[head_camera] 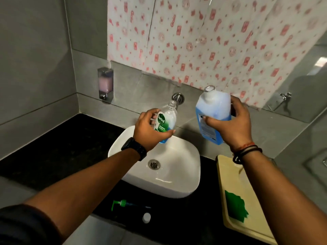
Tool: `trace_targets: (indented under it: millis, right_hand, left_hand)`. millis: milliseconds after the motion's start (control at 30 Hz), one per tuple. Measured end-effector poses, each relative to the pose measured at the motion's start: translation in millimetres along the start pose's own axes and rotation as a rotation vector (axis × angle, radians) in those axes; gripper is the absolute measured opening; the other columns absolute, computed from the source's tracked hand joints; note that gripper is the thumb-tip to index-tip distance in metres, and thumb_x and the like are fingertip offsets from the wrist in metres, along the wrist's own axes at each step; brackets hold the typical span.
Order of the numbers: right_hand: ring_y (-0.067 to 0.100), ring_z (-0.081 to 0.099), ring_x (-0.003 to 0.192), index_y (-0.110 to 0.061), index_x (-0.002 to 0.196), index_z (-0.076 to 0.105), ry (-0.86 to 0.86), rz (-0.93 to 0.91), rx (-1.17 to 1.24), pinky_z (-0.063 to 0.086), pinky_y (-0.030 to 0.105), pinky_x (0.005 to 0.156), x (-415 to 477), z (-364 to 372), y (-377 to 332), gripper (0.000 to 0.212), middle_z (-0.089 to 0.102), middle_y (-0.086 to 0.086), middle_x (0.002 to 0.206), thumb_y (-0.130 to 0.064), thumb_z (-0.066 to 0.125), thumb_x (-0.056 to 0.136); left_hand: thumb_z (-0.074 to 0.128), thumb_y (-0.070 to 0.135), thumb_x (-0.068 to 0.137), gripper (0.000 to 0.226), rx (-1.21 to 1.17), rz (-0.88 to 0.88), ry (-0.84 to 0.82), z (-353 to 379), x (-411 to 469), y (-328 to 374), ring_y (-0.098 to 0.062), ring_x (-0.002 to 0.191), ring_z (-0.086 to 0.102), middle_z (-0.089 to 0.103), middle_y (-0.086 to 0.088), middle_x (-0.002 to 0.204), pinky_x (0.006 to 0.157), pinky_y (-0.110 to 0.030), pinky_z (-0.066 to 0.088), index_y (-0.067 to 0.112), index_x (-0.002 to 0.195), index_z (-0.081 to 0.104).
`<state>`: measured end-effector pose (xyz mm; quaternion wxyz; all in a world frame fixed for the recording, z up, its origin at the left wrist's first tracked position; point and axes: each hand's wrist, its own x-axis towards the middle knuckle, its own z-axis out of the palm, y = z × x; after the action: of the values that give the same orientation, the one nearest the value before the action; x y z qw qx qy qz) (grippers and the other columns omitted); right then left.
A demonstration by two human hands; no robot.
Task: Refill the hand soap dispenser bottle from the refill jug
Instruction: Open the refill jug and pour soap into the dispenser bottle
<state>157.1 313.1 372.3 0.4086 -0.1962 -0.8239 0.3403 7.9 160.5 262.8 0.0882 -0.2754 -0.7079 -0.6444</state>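
Nearest me, at six o'clock on the dark bench [58, 156], lie the green pump [122, 203] and a white cap [146, 217], both off their containers. Beyond them sits the white sink [184, 184]. Above its far rim I hold both vessels. My left hand [148, 131] is closed round the bottle [167, 119] at its label, neck open and tilted toward one o'clock, a little blue soap in its base. My right hand [233, 124], at three o'clock from it, is wrapped round the jug [212, 110], upright and uncapped. I judge the jug heavy and sloshing, best gripped mid-body; the bottle light, slick, slightly squashy.
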Motion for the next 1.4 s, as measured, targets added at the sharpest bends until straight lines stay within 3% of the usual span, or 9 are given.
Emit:
trace_targets:
  millis: [267,400,733,867,1400]
  right_hand:
    - [0.021,0.048,0.094,-0.029,0.119,0.052,-0.050,-0.120,-0.317,0.041,0.033,0.075,11.7,-10.2,-2.1,0.074,0.048,0.005,0.105,-0.030,0.081,0.051]
    - [0.031,0.051,0.100,-0.031,0.118,0.051,-0.067,-0.157,-0.437,0.042,0.034,0.072,9.9,-10.0,-2.4,0.074,0.049,0.008,0.104,-0.034,0.081,0.050]
    - [0.034,0.047,0.102,-0.026,0.120,0.049,-0.098,-0.224,-0.644,0.040,0.037,0.072,9.1,-16.3,-14.6,0.076,0.050,0.011,0.102,-0.035,0.082,0.052]
    - [0.034,0.047,0.099,-0.026,0.120,0.050,-0.110,-0.242,-0.679,0.041,0.037,0.071,8.4,-20.2,-16.4,0.074,0.048,0.010,0.100,-0.034,0.082,0.053]
    - [0.035,0.046,0.097,-0.022,0.124,0.049,-0.111,-0.286,-0.780,0.043,0.040,0.072,9.8,-23.9,-18.6,0.077,0.049,0.014,0.102,-0.034,0.083,0.055]
  left_hand:
    - [0.089,0.045,0.044,0.079,0.020,0.019,-0.059,5.6,-4.9,20.2,-0.009,0.087,0.060,0.055,0.002,0.106,0.070,-0.013,0.050,0.025,0.113,0.056]
    - [0.088,0.047,0.044,0.081,0.047,0.010,-0.077,5.4,-7.4,28.2,-0.012,0.090,0.059,0.055,0.003,0.106,0.076,-0.023,0.053,0.024,0.115,0.055]
    - [0.087,0.045,0.048,0.083,0.048,0.000,-0.140,7.6,-13.2,44.9,-0.011,0.093,0.058,0.053,0.003,0.111,0.074,-0.018,0.052,0.024,0.121,0.051]
    - [0.087,0.044,0.050,0.084,0.046,-0.020,-0.152,9.0,-15.5,49.3,-0.016,0.098,0.058,0.052,0.002,0.114,0.081,-0.032,0.056,0.024,0.122,0.051]
    - [0.087,0.042,0.052,0.083,0.058,-0.053,-0.176,11.2,-17.6,56.7,-0.016,0.099,0.057,0.051,0.002,0.115,0.082,-0.033,0.057,0.023,0.124,0.050]
